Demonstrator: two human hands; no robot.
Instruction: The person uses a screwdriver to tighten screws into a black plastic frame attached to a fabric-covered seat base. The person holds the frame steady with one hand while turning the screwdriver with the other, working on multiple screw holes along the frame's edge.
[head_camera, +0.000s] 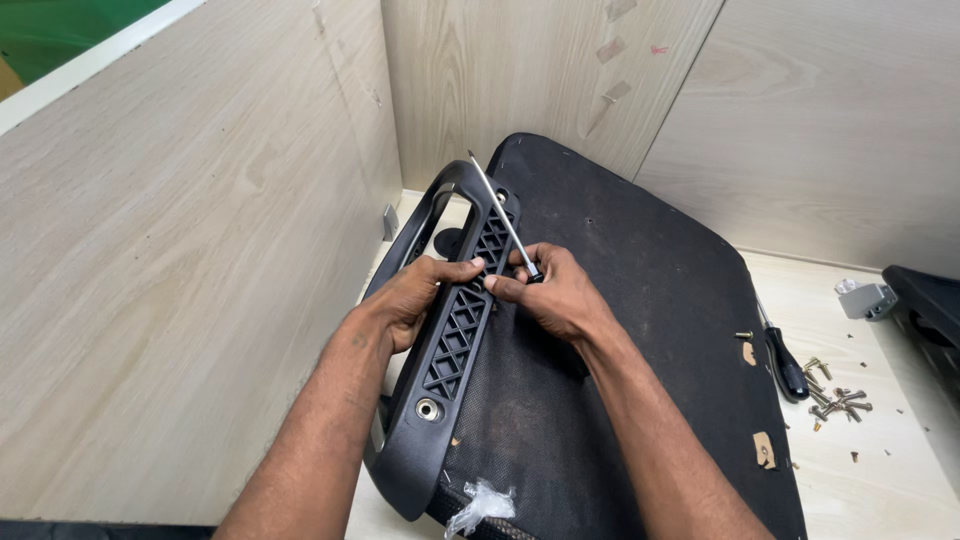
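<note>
Head view. A black plastic armrest (455, 330) with a lattice of triangular openings lies along the left edge of an upturned, black-fabric seat base (640, 330) on a pale wooden tabletop (880, 470). Left hand (415, 295): fingers closed around the armrest at mid-length. Right hand (555, 290): fingers pinched on the lower end of a slim screwdriver (500, 213), whose shaft slants up and away across the armrest. Near the seat's right edge lie a second, black-handled screwdriver (788, 368) and a cluster of loose screws (835, 400).
</note>
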